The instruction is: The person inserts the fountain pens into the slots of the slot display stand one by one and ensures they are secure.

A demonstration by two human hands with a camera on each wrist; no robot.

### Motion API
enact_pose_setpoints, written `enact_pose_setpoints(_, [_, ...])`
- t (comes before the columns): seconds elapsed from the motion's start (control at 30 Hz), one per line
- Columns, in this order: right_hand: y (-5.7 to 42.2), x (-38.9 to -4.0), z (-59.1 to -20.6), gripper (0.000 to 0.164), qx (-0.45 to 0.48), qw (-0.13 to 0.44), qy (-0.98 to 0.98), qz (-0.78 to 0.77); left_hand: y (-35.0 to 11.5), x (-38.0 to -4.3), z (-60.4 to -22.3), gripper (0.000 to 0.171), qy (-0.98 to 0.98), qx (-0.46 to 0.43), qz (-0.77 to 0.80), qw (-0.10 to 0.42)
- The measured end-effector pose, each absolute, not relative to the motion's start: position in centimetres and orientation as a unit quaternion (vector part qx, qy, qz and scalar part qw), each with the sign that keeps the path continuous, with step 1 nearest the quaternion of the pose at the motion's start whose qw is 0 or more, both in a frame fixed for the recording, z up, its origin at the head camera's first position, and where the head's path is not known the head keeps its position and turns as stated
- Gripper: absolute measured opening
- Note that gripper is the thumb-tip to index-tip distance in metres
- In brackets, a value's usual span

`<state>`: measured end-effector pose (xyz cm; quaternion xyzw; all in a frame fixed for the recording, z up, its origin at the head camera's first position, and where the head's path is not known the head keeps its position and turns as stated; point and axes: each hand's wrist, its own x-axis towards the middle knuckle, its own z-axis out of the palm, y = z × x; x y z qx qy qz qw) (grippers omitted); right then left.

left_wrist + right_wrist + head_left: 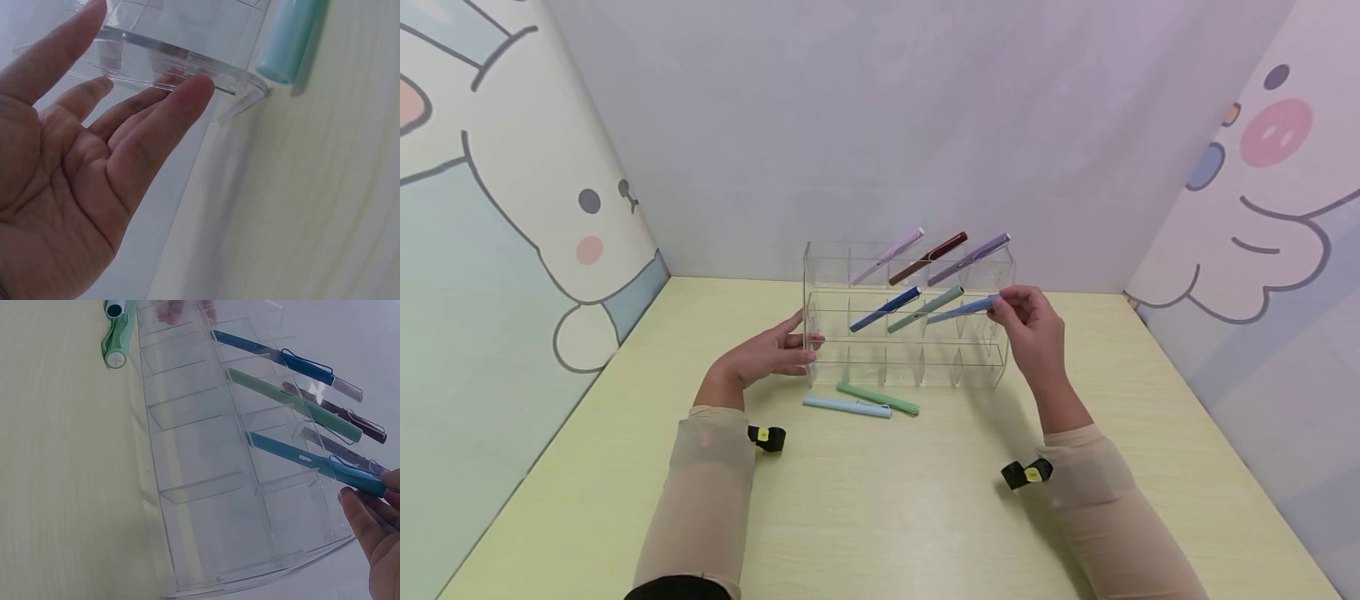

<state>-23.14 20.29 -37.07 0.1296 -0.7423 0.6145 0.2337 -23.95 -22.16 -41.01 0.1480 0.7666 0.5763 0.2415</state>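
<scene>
A clear acrylic pen rack [904, 377] with stepped, divided rows stands on the table. My right hand [1033, 329] pinches the upper end of a blue pen [287, 453], whose lower end lies in the middle row. Beside it in that row lean a green pen [925, 310] and a dark blue pen [885, 309]. Higher up sit a lilac pen [889, 255], a maroon pen [928, 258] and a purple pen [970, 259]. My left hand [767, 354] touches the rack's left side with fairly straight fingers; some fingertips show through the acrylic [181, 53].
A light blue pen [847, 407] and a light green pen [880, 398] lie on the table [910, 517] just in front of the rack. Behind the table hangs a plain pale backdrop [880, 125]; cartoon-printed panels stand at both sides.
</scene>
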Motion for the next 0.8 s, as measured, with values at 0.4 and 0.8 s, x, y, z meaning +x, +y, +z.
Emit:
enact_pose_setpoints(0.4, [21.8, -22.7, -35.5, 0.030, 0.136, 0.254, -0.746, 0.601, -22.1, -23.9, -40.9, 0.092, 0.767, 0.150, 0.576, 0.241])
enact_pose_setpoints(0.8, [21.5, -20.3, -32.5, 0.032, 0.162, 0.273, -0.742, 0.591, -22.3, -24.2, -41.2, 0.091, 0.769, 0.152, 0.573, 0.240])
